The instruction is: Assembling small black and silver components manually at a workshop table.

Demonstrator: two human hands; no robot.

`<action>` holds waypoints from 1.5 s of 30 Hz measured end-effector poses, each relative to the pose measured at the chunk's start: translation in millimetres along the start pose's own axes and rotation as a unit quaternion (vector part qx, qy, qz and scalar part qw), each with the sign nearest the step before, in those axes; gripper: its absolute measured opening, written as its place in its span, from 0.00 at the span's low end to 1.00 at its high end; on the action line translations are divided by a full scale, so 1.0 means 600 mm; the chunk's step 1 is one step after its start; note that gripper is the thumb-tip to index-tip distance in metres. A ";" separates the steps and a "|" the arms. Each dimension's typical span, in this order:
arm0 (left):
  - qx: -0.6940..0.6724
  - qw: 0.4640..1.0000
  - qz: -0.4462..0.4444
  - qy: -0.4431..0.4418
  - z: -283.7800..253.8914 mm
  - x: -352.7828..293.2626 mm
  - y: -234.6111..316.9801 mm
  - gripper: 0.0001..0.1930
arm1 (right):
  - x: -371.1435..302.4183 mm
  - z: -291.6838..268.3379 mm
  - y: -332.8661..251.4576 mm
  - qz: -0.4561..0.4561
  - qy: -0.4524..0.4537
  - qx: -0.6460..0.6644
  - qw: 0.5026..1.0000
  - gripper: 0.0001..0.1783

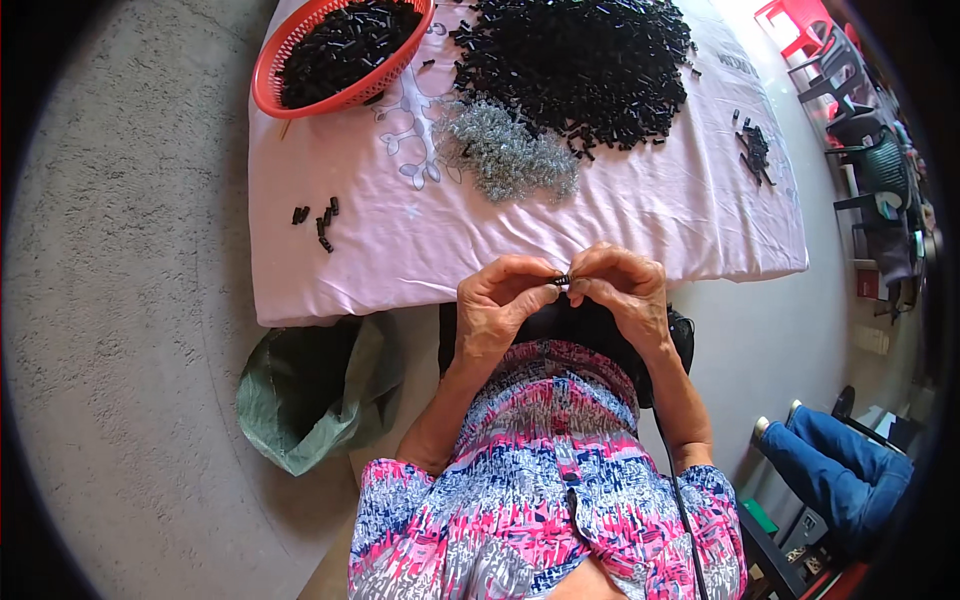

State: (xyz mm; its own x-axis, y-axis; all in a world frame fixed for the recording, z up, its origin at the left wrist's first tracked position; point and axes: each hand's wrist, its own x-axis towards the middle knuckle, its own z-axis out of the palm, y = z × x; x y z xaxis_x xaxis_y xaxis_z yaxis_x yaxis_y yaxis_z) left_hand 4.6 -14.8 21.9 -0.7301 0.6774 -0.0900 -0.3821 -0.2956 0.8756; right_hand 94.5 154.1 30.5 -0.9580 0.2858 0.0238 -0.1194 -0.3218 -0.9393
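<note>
Just off the near edge of the table, my left hand (505,300) and my right hand (622,290) meet in a pinch. Between their fingertips is a small black cylindrical piece (562,281), partly covered by the fingers. Beyond them on the pink cloth lies a heap of small clear, silvery pieces (510,150), its exact kind too fine to tell. Behind that spreads a large pile of small black cylindrical pieces (580,65). To the left, several similar black pieces (325,222) lie loose on the cloth.
A red plastic basket (268,88) full of black pieces stands at the table's far left. More dark pieces (755,152) lie near the right edge. An open green woven sack (300,440) sits on the floor at left. Chairs (860,130) and a person's jeans-clad legs (835,465) are at right.
</note>
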 end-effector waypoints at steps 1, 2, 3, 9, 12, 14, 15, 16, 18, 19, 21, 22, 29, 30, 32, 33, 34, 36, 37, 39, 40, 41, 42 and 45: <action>0.016 1.000 0.000 0.003 0.002 0.000 0.001 0.11 | 0.000 -0.001 0.001 -0.015 -0.012 -0.029 0.999 0.06; 0.015 1.000 0.000 0.005 0.004 0.000 0.003 0.11 | 0.000 -0.002 -0.002 -0.014 -0.013 -0.030 0.999 0.06; 0.031 1.000 0.004 0.006 0.005 0.000 0.004 0.11 | 0.000 -0.003 -0.006 -0.026 -0.019 -0.074 0.997 0.06; 0.060 0.998 0.007 0.013 0.025 -0.011 0.010 0.12 | -0.006 -0.017 -0.007 -0.022 -0.032 -0.093 0.995 0.08; 0.070 0.998 0.000 -0.004 0.024 -0.013 0.000 0.13 | -0.003 -0.018 -0.001 0.013 -0.026 -0.018 0.999 0.08; 0.064 0.998 0.001 -0.017 0.024 -0.008 -0.005 0.13 | -0.002 -0.020 -0.002 0.044 -0.018 0.025 0.999 0.08; 0.065 0.997 0.022 -0.036 0.024 -0.004 -0.005 0.12 | 0.000 -0.022 -0.005 0.077 -0.019 0.057 0.995 0.08; 0.067 0.995 0.045 -0.054 0.024 -0.002 -0.004 0.11 | 0.001 -0.023 -0.009 0.110 -0.021 0.090 0.990 0.08; 0.038 0.997 0.019 -0.059 0.024 -0.003 -0.009 0.11 | 0.000 -0.024 -0.016 0.157 -0.013 0.111 0.981 0.07; 0.010 0.998 -0.007 -0.064 0.026 -0.001 -0.012 0.10 | -0.001 -0.026 -0.022 0.203 -0.006 0.131 0.970 0.07; 0.000 0.997 -0.031 -0.073 0.024 0.000 -0.015 0.09 | -0.002 -0.021 -0.032 0.225 0.009 0.127 0.966 0.06; -0.007 0.995 -0.057 -0.077 0.021 0.000 -0.015 0.09 | -0.002 -0.016 -0.037 0.214 0.000 0.101 0.972 0.05; -0.224 0.972 -0.063 -0.043 -0.023 0.025 -0.025 0.09 | 0.079 -0.051 -0.042 -0.095 0.146 -0.452 0.875 0.06; -0.224 0.973 -0.048 -0.035 -0.033 0.028 -0.029 0.10 | 0.099 -0.065 -0.034 -0.099 0.160 -0.455 0.870 0.06; -0.209 0.978 -0.030 -0.007 -0.044 0.031 -0.027 0.09 | 0.130 -0.074 -0.028 -0.105 0.172 -0.458 0.866 0.07; -0.212 0.977 -0.030 -0.007 -0.049 0.032 -0.023 0.09 | 0.144 -0.073 -0.024 -0.144 0.163 -0.487 0.846 0.07; -0.214 0.976 -0.029 -0.007 -0.053 0.032 -0.024 0.09 | 0.154 -0.072 -0.019 -0.182 0.152 -0.515 0.824 0.06; -0.193 0.981 0.009 -0.015 -0.058 0.032 -0.027 0.09 | 0.169 -0.074 -0.010 -0.163 0.139 -0.533 0.819 0.07; -0.192 0.981 0.007 -0.013 -0.057 0.032 -0.027 0.09 | 0.175 -0.073 -0.005 -0.150 0.138 -0.551 0.809 0.07; -0.155 0.988 0.018 -0.018 -0.050 0.033 -0.027 0.09 | 0.181 -0.077 0.003 -0.125 0.132 -0.596 0.782 0.09; -0.156 0.987 0.017 -0.018 -0.049 0.032 -0.026 0.09 | 0.182 -0.077 0.004 -0.125 0.133 -0.597 0.781 0.09; -0.144 0.989 0.019 -0.018 -0.048 0.031 -0.026 0.09 | 0.183 -0.078 0.005 -0.137 0.126 -0.628 0.755 0.09; -0.131 0.991 0.019 -0.018 -0.047 0.030 -0.026 0.10 | 0.181 -0.078 0.006 -0.149 0.121 -0.659 0.728 0.09; -0.157 0.987 0.010 -0.021 -0.054 0.028 -0.029 0.10 | 0.159 -0.065 -0.010 -0.135 0.148 -0.675 0.710 0.11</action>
State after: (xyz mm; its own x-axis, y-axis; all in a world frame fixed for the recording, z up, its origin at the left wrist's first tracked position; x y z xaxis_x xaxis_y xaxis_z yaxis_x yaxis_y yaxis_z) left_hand -19.6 -20.3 -10.4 -0.7168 0.6956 -0.0488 -0.5299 -0.4979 0.6865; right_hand 14.0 218.3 24.8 -0.8271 0.4138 0.3804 0.2614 0.8823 -0.3913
